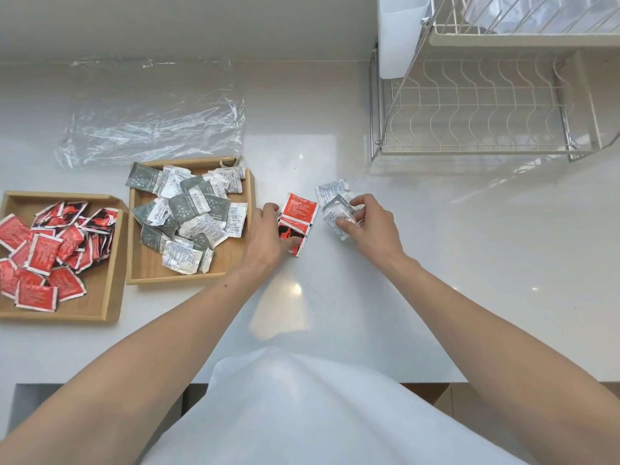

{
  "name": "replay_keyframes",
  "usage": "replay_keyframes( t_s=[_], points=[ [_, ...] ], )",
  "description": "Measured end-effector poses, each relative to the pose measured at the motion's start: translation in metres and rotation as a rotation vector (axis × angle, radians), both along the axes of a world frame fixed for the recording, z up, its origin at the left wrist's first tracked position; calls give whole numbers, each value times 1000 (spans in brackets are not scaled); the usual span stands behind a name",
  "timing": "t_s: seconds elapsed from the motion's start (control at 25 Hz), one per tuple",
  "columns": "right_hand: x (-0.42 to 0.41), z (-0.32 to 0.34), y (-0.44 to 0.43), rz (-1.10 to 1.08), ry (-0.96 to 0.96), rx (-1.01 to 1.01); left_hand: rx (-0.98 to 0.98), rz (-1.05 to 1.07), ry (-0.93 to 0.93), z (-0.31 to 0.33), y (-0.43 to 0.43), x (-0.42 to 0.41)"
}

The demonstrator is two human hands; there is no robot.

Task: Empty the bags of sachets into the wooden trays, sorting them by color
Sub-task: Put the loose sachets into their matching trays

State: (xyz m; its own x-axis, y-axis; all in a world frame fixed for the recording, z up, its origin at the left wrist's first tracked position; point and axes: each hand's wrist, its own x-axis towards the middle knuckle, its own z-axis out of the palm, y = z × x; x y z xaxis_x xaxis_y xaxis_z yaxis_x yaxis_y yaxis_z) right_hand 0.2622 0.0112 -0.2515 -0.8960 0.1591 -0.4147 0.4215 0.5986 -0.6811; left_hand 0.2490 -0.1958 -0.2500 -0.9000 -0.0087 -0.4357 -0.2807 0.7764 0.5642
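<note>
two held — red sachets (299, 208); grey sachets (331, 195)

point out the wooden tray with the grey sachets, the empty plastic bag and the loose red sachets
wooden tray (147, 261): head view, bare floor near its left corner
plastic bag (151, 122): head view, middle of the clear film
loose red sachets (299, 207): head view, face of the upper sachet

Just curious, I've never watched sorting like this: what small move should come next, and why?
Probably lift the left hand with the red sachets it pinches and carry them to the left tray, which holds only red ones; the grey sachets in the right hand belong in the nearer tray, all grey.
</note>
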Motion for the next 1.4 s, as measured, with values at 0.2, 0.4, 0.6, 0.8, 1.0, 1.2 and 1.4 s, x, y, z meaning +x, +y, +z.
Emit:
replay_keyframes(
  t_s=[0.2,0.4,0.6,0.8,1.0,1.2,1.4],
  points=[
    [-28,-6,0,63,-71,129,-115,-27,-37,0,3,5],
    [-32,-14,1,76,-110,224,-145,-129,-87,-1,4,8],
    [-26,-14,3,88,-64,176,-36,-172,33,1,5,10],
    [-14,-12,8,-36,-27,-32,-39,-216,118,7,7,-28],
    [-25,1,19,9,14,-91,-174,-468,72,0,13,-55],
    [-55,1,17,146,-23,22,-223,-468,61,-1,17,-45],
    [-80,-3,4,356,-80,258,-87,-385,18,2,10,-26]
  ],
)
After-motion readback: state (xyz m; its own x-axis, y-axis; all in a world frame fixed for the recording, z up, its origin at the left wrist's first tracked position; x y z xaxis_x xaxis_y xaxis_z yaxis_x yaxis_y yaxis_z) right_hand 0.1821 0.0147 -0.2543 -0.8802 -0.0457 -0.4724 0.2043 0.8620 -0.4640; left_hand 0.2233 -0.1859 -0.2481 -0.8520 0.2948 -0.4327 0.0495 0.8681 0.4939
